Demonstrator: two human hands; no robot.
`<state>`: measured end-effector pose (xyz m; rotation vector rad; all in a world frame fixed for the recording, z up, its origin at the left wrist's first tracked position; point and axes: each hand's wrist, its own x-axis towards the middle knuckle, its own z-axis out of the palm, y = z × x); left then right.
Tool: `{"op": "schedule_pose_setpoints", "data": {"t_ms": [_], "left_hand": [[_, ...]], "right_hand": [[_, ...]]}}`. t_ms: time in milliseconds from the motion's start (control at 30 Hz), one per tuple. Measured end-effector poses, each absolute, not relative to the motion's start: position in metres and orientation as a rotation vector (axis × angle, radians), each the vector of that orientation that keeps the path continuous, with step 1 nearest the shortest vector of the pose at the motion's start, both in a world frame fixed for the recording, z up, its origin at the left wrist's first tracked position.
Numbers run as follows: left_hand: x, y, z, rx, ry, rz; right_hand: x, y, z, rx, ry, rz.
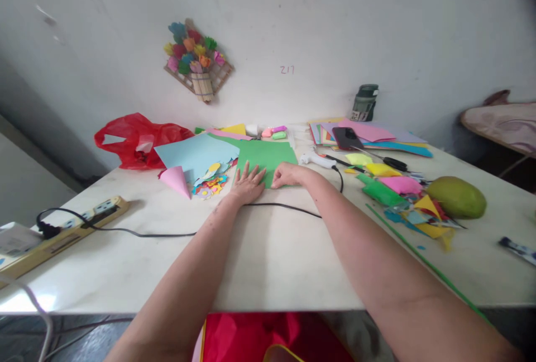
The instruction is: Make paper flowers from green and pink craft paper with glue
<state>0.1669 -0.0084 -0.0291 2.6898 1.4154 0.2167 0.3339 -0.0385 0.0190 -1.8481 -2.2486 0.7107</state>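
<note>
A green paper sheet (268,158) lies flat on the white table (272,250). My left hand (248,183) rests on the sheet's near left corner with fingers spread flat. My right hand (287,175) sits at the near edge of the same sheet, fingers curled down and pinching or pressing that edge. A light blue sheet (195,152) lies just left of the green one. Beside it are a pink paper cone (176,180) and a small heap of coloured paper cut-outs (211,183).
A white glue gun (317,159) lies right of the green sheet; its black cord (167,233) runs to a power strip (67,228). Elsewhere: red plastic bag (134,138), phone (347,137) on stacked coloured sheets, paper scraps (402,194), a green fruit (456,197), a thin green strip (422,258).
</note>
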Motion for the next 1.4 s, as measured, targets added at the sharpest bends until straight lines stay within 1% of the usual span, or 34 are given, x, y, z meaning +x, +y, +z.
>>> {"op": "schedule_pose_setpoints", "data": {"t_ms": [300,667,933,1133,1400], "left_hand": [[0.157,-0.019,-0.012,2.564,1.283,0.350],[0.155,-0.017,-0.013,2.561,1.238,0.460],[0.157,-0.017,-0.011,2.551,1.301,0.448],[0.151,-0.015,-0.011,2.534,1.433,0.486],[0.139,-0.015,-0.012,2.588,1.392,0.459]], "right_hand": [[0.335,-0.036,0.016,-1.828,-2.259,0.720],[0.335,-0.039,0.015,-1.792,-2.215,0.747],[0.325,-0.032,0.006,-1.811,-2.211,0.677],[0.327,-0.034,0.007,-1.780,-2.208,0.701],[0.324,-0.033,0.006,-1.750,-2.232,0.681]]}}
